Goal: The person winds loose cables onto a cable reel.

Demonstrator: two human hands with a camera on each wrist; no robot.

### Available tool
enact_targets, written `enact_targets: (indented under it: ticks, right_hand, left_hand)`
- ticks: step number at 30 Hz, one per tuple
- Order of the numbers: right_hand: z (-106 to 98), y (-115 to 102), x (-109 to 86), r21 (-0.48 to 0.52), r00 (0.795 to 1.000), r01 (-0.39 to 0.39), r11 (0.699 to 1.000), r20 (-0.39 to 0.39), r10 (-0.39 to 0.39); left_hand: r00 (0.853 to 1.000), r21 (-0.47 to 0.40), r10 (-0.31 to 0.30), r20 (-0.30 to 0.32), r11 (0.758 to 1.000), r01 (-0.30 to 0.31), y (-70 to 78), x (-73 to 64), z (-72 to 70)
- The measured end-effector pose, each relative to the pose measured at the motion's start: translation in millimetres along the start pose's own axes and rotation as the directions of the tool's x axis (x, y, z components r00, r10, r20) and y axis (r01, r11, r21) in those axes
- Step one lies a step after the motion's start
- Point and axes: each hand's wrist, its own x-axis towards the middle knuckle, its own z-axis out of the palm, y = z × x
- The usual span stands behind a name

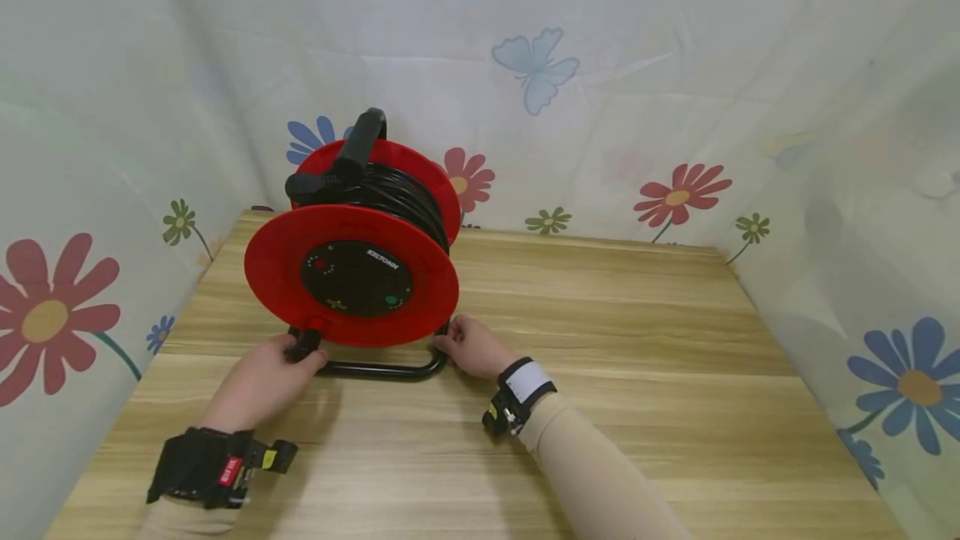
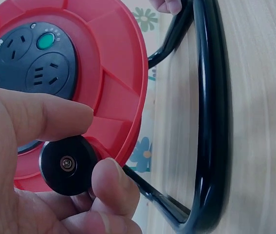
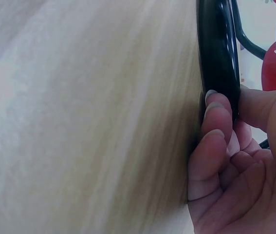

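A red cable reel (image 1: 273, 273) with black cable (image 1: 397, 194) wound on its drum stands at the left of the table, in a black tubular frame. My left hand (image 1: 262, 377) grips the black crank knob (image 2: 69, 165) low on the reel's front disc, fingers and thumb curled round it in the left wrist view. At the frame's front right corner, my right hand (image 1: 476, 348) holds the black tube (image 3: 219, 53) between thumb and fingers. The socket panel (image 1: 356, 277) faces me, with a green button (image 2: 46, 41) on it. A black carry handle (image 1: 360, 144) tops the frame.
The wood-grain table (image 1: 615, 407) extends to the right of the reel. A pale curtain (image 1: 600, 7) with printed flowers and butterflies hangs behind and on both sides. A black plug end (image 1: 303, 187) sits at the upper left of the drum.
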Motion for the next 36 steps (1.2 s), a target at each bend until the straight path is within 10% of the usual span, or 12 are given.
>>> enact_targets:
  ticks: [36]
  right_hand:
    - [0.1,-0.2,0.1,-0.052,0.999,0.024,0.998,-0.02,-0.025]
  left_hand:
    - [0.997,-0.026,-0.051,-0.057,0.998,0.05,-0.9,-8.3,-7.1]
